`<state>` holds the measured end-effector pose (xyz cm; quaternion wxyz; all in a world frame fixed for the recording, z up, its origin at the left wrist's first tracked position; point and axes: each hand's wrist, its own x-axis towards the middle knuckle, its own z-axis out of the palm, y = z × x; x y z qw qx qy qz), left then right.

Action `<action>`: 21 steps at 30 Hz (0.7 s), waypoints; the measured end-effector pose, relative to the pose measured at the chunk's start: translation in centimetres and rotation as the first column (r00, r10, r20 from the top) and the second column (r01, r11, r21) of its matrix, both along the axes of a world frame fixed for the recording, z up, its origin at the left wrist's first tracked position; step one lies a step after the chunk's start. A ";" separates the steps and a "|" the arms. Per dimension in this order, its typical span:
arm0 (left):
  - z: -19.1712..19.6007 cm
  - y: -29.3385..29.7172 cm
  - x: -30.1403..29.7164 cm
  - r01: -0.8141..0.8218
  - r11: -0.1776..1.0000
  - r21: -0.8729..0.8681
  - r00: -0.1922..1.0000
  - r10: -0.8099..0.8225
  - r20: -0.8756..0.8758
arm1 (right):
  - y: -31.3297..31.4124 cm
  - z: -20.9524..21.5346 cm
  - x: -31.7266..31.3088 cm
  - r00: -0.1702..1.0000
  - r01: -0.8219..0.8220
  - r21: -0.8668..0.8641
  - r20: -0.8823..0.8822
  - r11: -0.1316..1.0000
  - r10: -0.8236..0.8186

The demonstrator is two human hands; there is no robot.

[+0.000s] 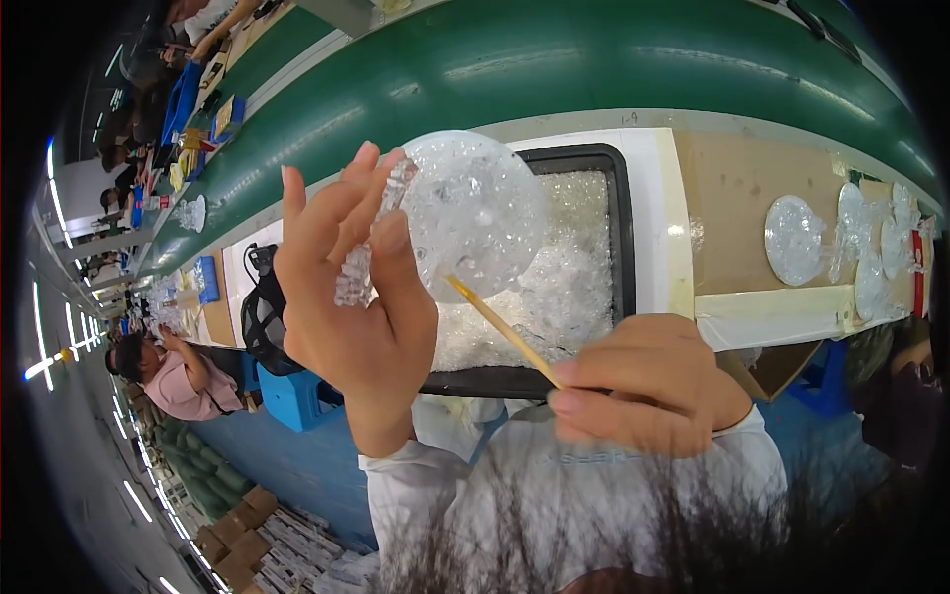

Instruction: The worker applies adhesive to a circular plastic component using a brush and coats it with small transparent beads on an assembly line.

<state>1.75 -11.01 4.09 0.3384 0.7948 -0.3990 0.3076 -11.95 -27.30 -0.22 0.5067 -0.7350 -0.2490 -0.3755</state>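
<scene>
My left hand is raised over a black-rimmed tray, its thumb and fingers closed on a see-through round disc with glittering bits on its face. A knobbly, glassy part of the held piece shows beside the palm. In my right hand is a thin yellowish wooden stick, pinched between thumb and fingers. The stick's tip reaches the disc's lower edge; whether it touches cannot be told. Small sparkling see-through beads or chips fill the tray below.
Similar see-through discs lie on brown cardboard to the right. A green conveyor belt runs along the far side. A black strap-like item and a blue stool are at left, with a seated person beyond.
</scene>
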 end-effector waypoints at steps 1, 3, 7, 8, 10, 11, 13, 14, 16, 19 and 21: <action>0.2 0.1 -0.2 -0.029 0.999 0.028 0.999 0.028 0.031 | 0.3 0.3 0.0 0.999 0.024 -0.073 -0.042 0.997 -0.027; 0.6 0.4 -0.4 -0.010 0.998 0.060 0.999 0.008 0.038 | 0.8 0.6 0.4 0.994 0.111 -0.062 0.014 0.992 -0.111; 0.8 0.4 -0.8 0.001 0.992 0.130 1.000 -0.002 0.006 | 0.1 0.5 -0.2 1.000 -0.001 0.045 0.004 0.999 0.001; 0.7 0.4 -0.8 0.007 0.991 0.132 1.000 -0.008 0.006 | 0.4 0.3 -0.1 1.000 0.005 0.048 0.004 0.999 -0.005; 0.5 0.5 -0.6 0.008 0.993 0.119 0.997 -0.017 0.076 | 1.2 0.0 0.3 0.973 0.213 -0.036 0.099 0.976 -0.209; 0.6 0.6 -0.6 0.010 0.993 0.121 0.997 -0.020 0.079 | 1.0 0.1 0.3 0.972 0.216 -0.033 0.101 0.976 -0.212; 0.4 0.6 -0.6 0.042 0.994 0.099 0.997 -0.047 0.057 | 0.6 0.2 0.1 0.980 0.174 -0.007 0.103 0.985 -0.173; 0.2 0.5 -0.5 0.050 0.994 0.099 0.997 -0.056 0.055 | 0.6 0.1 0.2 0.978 0.183 -0.008 0.102 0.983 -0.181; -0.1 0.5 -0.3 0.061 0.998 0.023 0.997 -0.059 -0.055 | 0.5 -0.1 0.4 0.979 0.175 -0.051 0.114 0.983 -0.169; 0.2 0.6 0.0 0.074 0.997 -0.024 0.995 -0.075 -0.062 | -0.9 1.1 -0.2 0.983 0.176 0.008 0.052 0.984 -0.176; 0.5 0.8 -0.1 0.067 0.997 -0.048 0.994 -0.071 -0.083 | -1.4 1.1 -0.1 0.985 0.167 0.018 0.046 0.986 -0.168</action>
